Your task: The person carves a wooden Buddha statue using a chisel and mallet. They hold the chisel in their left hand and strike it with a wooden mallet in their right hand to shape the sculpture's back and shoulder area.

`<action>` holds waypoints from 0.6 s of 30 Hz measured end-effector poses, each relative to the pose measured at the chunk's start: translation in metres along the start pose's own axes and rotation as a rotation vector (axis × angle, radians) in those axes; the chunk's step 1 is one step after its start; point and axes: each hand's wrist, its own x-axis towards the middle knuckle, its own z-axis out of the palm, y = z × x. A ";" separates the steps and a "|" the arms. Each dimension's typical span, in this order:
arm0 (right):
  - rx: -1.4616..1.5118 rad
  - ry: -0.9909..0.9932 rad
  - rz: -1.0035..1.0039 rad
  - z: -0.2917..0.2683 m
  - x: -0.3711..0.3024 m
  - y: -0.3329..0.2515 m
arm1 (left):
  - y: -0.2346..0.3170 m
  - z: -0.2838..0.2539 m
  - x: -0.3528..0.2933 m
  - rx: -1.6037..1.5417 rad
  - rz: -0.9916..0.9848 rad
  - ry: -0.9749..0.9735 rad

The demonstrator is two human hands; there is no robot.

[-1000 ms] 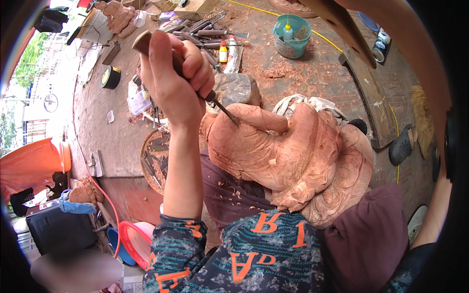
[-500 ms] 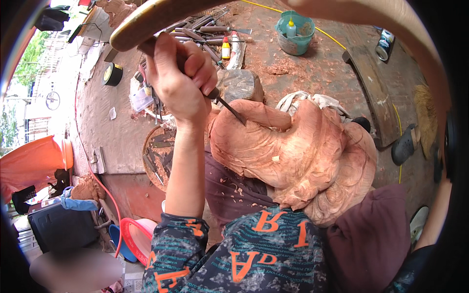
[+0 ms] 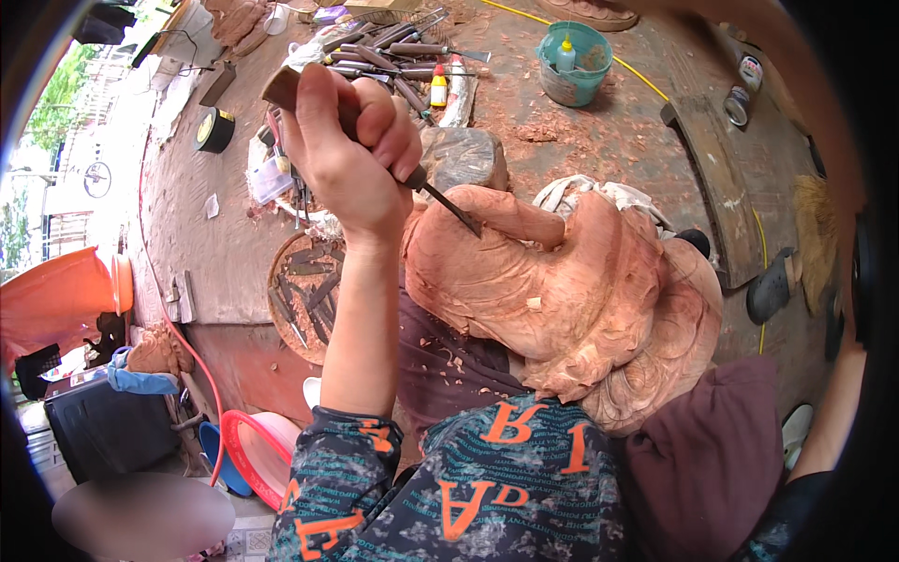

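My left hand is closed round the dark handle of a wood chisel. Its metal blade slants down to the right, with the tip against a reddish wood carving. Rounded folds and ridges cover this big piece, which rests over my lap and has a small loose chip on top. My right forearm arches, blurred and dark, along the upper right rim. The right hand lies past the picture's top edge, and whatever it holds is hidden.
Behind the chisel stands a wood block, near a heap of carving tools and a red-capped yellow bottle. A teal bucket sits farther back. At left is a round tray of blades; a plank lies right.
The wooden mallet that met the chisel's handle end has gone out of view. My right arm has swung up and to the right. The chisel tip has shifted slightly rightward.
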 end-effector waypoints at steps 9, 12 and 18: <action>-0.013 -0.013 -0.011 -0.010 0.003 -0.005 | -0.002 -0.009 -0.003 -0.035 0.019 0.015; -0.012 -0.026 -0.011 -0.004 0.004 -0.007 | -0.004 -0.011 -0.004 -0.088 -0.003 0.002; -0.023 -0.029 -0.004 -0.010 0.003 -0.007 | -0.003 -0.006 -0.005 -0.026 0.011 0.022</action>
